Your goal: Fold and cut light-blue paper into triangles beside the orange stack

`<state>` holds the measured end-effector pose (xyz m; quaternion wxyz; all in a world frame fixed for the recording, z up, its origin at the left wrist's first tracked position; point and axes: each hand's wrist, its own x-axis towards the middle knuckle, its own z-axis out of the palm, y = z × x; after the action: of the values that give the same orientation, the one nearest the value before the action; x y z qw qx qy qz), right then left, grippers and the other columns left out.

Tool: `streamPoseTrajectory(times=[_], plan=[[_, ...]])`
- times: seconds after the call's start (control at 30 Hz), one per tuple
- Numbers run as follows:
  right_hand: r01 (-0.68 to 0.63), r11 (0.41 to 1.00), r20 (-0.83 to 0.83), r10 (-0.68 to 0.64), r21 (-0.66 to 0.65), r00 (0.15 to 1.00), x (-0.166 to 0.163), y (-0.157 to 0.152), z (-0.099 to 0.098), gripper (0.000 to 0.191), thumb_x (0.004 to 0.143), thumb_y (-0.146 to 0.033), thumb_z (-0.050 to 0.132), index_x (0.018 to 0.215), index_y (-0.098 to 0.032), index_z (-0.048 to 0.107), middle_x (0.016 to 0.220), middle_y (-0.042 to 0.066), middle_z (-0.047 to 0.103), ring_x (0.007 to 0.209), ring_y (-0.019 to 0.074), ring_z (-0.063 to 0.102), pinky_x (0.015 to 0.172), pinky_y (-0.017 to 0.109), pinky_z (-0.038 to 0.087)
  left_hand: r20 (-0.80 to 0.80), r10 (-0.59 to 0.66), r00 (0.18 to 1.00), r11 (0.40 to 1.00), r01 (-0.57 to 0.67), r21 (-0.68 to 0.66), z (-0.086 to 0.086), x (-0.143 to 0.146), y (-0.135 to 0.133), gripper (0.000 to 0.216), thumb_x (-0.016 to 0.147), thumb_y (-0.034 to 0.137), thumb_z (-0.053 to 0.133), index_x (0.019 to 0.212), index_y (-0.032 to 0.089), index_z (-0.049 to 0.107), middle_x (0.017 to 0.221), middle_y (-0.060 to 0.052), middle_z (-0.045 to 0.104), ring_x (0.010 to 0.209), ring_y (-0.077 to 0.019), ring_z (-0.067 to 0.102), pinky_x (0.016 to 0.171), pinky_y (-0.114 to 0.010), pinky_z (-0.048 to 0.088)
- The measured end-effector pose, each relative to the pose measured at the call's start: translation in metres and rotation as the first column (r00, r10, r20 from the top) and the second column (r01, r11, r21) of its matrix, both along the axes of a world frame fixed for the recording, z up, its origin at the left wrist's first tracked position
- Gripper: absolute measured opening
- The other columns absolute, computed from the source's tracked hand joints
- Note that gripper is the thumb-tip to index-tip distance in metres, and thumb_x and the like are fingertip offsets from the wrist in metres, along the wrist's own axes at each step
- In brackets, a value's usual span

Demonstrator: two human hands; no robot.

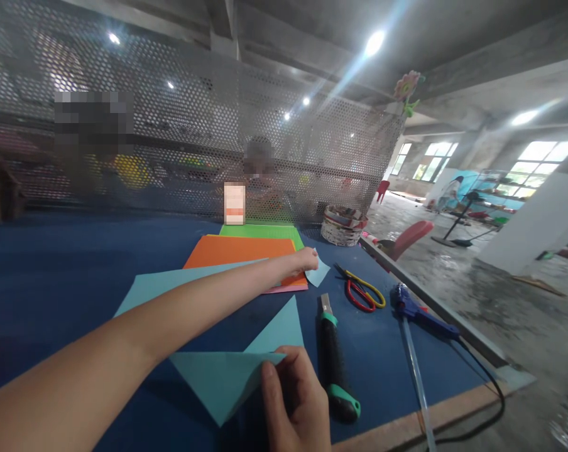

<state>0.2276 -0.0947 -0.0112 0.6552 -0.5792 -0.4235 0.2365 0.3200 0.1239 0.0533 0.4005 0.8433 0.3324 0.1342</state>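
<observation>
My left hand (pixel 304 258) reaches far across the blue table and pinches a small light-blue paper scrap (pixel 318 274) beside the stack of coloured sheets (pixel 246 251). Close to me, my right hand (pixel 296 402) grips the folded corner of a teal paper sheet (pixel 218 380) that lies on the table. A triangular flap of that sheet (pixel 281 329) points upward behind my fingers. Under my left forearm lies a larger pale-blue sheet (pixel 156 285).
A black-and-green utility knife (pixel 333 358) lies right of my right hand. Red-and-yellow scissors (pixel 362 292) and a blue glue gun (pixel 418 314) with its cord lie further right. A woven basket (pixel 343 227) stands by a perforated metal screen (pixel 194 144). The table edge (pixel 435 307) runs along the right.
</observation>
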Motion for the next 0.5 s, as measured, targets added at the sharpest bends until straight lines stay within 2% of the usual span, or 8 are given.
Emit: streamPoseTrajectory(times=[0.1,0.27,0.4,0.5], plan=[[-0.015,1.0,0.006,0.015,-0.005,1.0,0.001,0.0,0.001,0.024,0.09,-0.045,0.052,0.085,-0.022,0.056,0.065,-0.004,0.05,0.061,0.0129,0.046,0.056,0.024,0.036,-0.065,-0.046,0.997,0.99,0.054,0.131,0.004,-0.003,0.001,0.036,0.091,0.036,0.059,0.121,0.017,0.055,0.123,-0.009,0.057,0.105,-0.022,0.06,0.087,-0.044,0.052],[-0.029,0.999,0.02,0.03,-0.027,0.999,0.002,-0.002,0.003,0.023,0.091,-0.044,0.052,0.083,-0.022,0.054,0.07,-0.003,0.052,0.064,0.0131,0.047,0.06,0.024,0.039,-0.127,-0.047,0.991,0.952,0.083,0.294,0.015,-0.025,0.005,0.038,0.091,0.036,0.059,0.124,0.018,0.053,0.128,-0.01,0.054,0.109,-0.0234,0.058,0.091,-0.046,0.05],[-0.046,0.997,0.044,0.048,-0.057,0.998,0.004,-0.003,0.004,0.024,0.092,-0.045,0.051,0.088,-0.022,0.054,0.074,-0.002,0.054,0.068,0.0136,0.048,0.062,0.024,0.04,-0.143,-0.06,0.988,0.946,0.102,0.307,0.026,-0.051,0.002,0.036,0.092,0.036,0.058,0.123,0.018,0.054,0.127,-0.009,0.055,0.109,-0.0231,0.058,0.091,-0.045,0.05],[-0.074,0.994,0.066,0.079,-0.078,0.995,0.008,-0.003,0.005,0.025,0.092,-0.046,0.051,0.088,-0.022,0.054,0.077,-0.001,0.054,0.07,0.0141,0.048,0.064,0.024,0.041,-0.139,-0.115,0.984,0.958,0.147,0.246,0.035,-0.079,-0.01,0.036,0.092,0.036,0.058,0.122,0.018,0.055,0.126,-0.009,0.056,0.109,-0.0234,0.058,0.091,-0.046,0.05]])
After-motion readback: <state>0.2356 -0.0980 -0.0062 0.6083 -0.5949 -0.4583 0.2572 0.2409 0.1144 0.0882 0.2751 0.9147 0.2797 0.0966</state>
